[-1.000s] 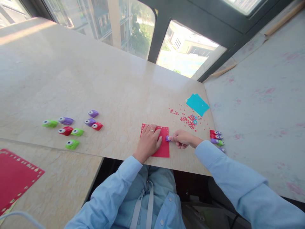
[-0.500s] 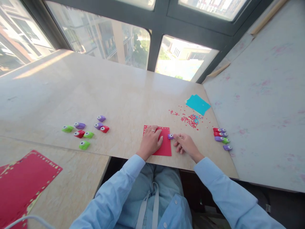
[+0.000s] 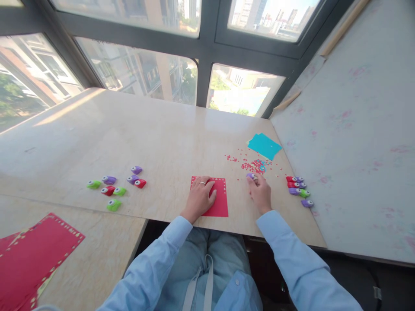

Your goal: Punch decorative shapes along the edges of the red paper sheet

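Under my left hand (image 3: pixel 200 196) lies a red sheet of paper (image 3: pixel 220 203) with small holes punched along its top and upper right edges. The left fingers are spread flat on it. To the right of the sheet, my right hand (image 3: pixel 260 192) is closed on a purple craft punch (image 3: pixel 250 176), which is partly covered by the fingers. Just beyond it is a scatter of small red paper cut-outs (image 3: pixel 248 166), with a few blue ones (image 3: pixel 263 168) among them.
Blue paper sheets (image 3: pixel 265 146) lie at the back right. Several craft punches (image 3: pixel 294 185) line up near the right wall. More punches (image 3: pixel 119 191) stand at left. Larger red punched sheets (image 3: pixel 39 255) rest at lower left. The window (image 3: pixel 207 43) borders the table's far side.
My right hand has moved the purple punch away from the red sheet's right edge, rightward and toward the cut-outs. My left hand stays on the sheet. The camera view has tilted up slightly.
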Action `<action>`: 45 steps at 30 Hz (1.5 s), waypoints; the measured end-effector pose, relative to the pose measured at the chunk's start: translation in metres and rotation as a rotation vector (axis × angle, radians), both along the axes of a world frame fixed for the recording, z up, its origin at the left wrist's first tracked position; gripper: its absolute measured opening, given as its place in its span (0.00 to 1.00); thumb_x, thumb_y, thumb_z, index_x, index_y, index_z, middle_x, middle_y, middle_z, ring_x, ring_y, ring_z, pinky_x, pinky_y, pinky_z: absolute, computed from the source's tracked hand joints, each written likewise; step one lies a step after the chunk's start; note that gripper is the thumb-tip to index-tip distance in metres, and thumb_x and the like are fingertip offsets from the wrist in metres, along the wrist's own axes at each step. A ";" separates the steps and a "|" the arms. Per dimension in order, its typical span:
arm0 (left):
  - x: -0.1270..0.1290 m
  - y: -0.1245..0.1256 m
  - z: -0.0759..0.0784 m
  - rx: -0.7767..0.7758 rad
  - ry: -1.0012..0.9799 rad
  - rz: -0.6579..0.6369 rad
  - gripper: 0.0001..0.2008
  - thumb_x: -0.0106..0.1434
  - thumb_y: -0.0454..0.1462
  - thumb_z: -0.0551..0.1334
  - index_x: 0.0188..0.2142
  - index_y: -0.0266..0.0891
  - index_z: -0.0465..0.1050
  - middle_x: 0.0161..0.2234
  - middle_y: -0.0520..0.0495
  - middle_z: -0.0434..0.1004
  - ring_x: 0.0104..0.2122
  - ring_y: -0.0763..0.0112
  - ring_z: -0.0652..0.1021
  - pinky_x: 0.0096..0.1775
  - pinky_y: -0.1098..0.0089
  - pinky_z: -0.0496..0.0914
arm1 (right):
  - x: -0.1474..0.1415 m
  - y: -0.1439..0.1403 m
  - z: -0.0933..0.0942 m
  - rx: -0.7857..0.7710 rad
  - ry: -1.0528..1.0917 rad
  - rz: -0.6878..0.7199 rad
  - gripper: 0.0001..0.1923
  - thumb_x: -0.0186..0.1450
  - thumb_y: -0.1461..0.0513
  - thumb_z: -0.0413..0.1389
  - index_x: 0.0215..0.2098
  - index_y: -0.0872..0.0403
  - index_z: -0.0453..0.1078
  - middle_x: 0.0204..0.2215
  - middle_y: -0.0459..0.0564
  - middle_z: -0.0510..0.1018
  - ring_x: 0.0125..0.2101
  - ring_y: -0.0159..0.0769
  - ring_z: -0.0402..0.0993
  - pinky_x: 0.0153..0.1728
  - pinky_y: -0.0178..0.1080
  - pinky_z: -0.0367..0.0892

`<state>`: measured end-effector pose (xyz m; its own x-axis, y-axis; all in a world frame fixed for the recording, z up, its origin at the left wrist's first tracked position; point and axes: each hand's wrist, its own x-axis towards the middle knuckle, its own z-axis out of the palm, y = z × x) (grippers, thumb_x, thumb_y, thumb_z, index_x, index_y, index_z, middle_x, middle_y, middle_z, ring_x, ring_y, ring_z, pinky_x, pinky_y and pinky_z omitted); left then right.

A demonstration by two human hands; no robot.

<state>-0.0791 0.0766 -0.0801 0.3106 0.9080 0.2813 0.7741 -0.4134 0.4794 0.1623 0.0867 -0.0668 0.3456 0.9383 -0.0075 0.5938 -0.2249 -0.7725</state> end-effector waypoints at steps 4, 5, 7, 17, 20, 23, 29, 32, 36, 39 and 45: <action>0.001 0.001 0.001 -0.004 -0.012 0.004 0.13 0.67 0.39 0.57 0.49 0.39 0.73 0.53 0.41 0.70 0.54 0.59 0.69 0.60 0.53 0.65 | 0.013 -0.016 -0.011 0.075 0.249 -0.062 0.30 0.62 0.42 0.53 0.50 0.56 0.66 0.35 0.51 0.74 0.30 0.35 0.72 0.33 0.37 0.71; 0.001 0.001 0.001 -0.007 -0.013 0.004 0.13 0.67 0.38 0.57 0.49 0.39 0.73 0.53 0.41 0.70 0.54 0.59 0.70 0.60 0.53 0.65 | 0.011 -0.022 -0.013 0.102 0.246 -0.023 0.29 0.62 0.42 0.54 0.48 0.56 0.67 0.37 0.52 0.74 0.34 0.36 0.73 0.37 0.38 0.72; 0.001 0.001 0.002 -0.017 -0.011 0.005 0.13 0.67 0.38 0.57 0.49 0.39 0.73 0.53 0.41 0.70 0.54 0.60 0.70 0.59 0.53 0.65 | 0.002 -0.031 -0.017 0.135 0.245 0.040 0.28 0.61 0.42 0.56 0.46 0.55 0.67 0.40 0.54 0.74 0.40 0.38 0.73 0.45 0.40 0.71; 0.000 0.001 0.002 -0.014 0.019 0.013 0.14 0.67 0.39 0.56 0.49 0.38 0.72 0.54 0.41 0.70 0.54 0.58 0.69 0.59 0.54 0.66 | -0.019 0.005 -0.025 0.271 0.120 0.152 0.24 0.64 0.45 0.53 0.46 0.55 0.67 0.57 0.63 0.67 0.59 0.47 0.63 0.62 0.52 0.57; 0.000 0.001 0.002 -0.011 0.018 0.016 0.13 0.67 0.39 0.56 0.49 0.39 0.73 0.53 0.42 0.70 0.54 0.58 0.70 0.58 0.54 0.67 | -0.010 0.009 -0.031 0.369 -0.031 0.030 0.22 0.65 0.47 0.50 0.47 0.55 0.66 0.53 0.62 0.70 0.57 0.47 0.64 0.61 0.54 0.58; 0.001 0.001 0.002 -0.013 0.014 0.020 0.13 0.67 0.39 0.56 0.49 0.39 0.73 0.53 0.42 0.70 0.54 0.59 0.70 0.58 0.54 0.67 | -0.009 -0.003 -0.031 0.358 -0.035 0.062 0.21 0.66 0.49 0.49 0.48 0.55 0.65 0.50 0.61 0.72 0.54 0.44 0.68 0.58 0.50 0.62; 0.001 0.003 -0.001 0.001 0.007 0.010 0.14 0.67 0.39 0.56 0.49 0.39 0.73 0.53 0.41 0.70 0.54 0.59 0.70 0.59 0.53 0.66 | -0.010 -0.007 -0.029 0.187 -0.006 0.193 0.22 0.68 0.49 0.47 0.52 0.54 0.63 0.53 0.60 0.72 0.54 0.43 0.69 0.58 0.47 0.64; 0.000 0.002 -0.002 0.007 0.013 0.004 0.14 0.68 0.39 0.55 0.49 0.38 0.73 0.54 0.41 0.70 0.55 0.59 0.69 0.60 0.53 0.66 | -0.007 0.004 -0.032 0.297 -0.070 0.176 0.23 0.67 0.49 0.47 0.54 0.54 0.62 0.60 0.62 0.65 0.62 0.45 0.60 0.63 0.52 0.57; 0.000 0.001 -0.001 0.002 0.019 0.010 0.14 0.68 0.39 0.56 0.49 0.38 0.73 0.54 0.41 0.70 0.55 0.58 0.69 0.60 0.53 0.65 | -0.007 0.008 -0.032 0.398 0.000 0.139 0.23 0.69 0.50 0.46 0.57 0.53 0.58 0.59 0.62 0.64 0.60 0.42 0.63 0.58 0.48 0.64; 0.001 0.001 0.000 0.000 0.007 0.006 0.14 0.67 0.38 0.56 0.49 0.38 0.73 0.53 0.41 0.70 0.54 0.59 0.70 0.59 0.53 0.66 | -0.008 0.010 -0.033 0.319 -0.016 0.236 0.21 0.69 0.52 0.47 0.57 0.52 0.59 0.57 0.61 0.68 0.57 0.41 0.67 0.56 0.48 0.66; 0.000 0.001 0.002 -0.011 -0.009 0.011 0.13 0.67 0.38 0.57 0.49 0.39 0.74 0.53 0.41 0.71 0.54 0.58 0.70 0.58 0.53 0.67 | -0.008 0.026 -0.036 0.395 -0.175 0.147 0.20 0.68 0.51 0.47 0.50 0.56 0.64 0.60 0.64 0.63 0.63 0.46 0.56 0.63 0.53 0.56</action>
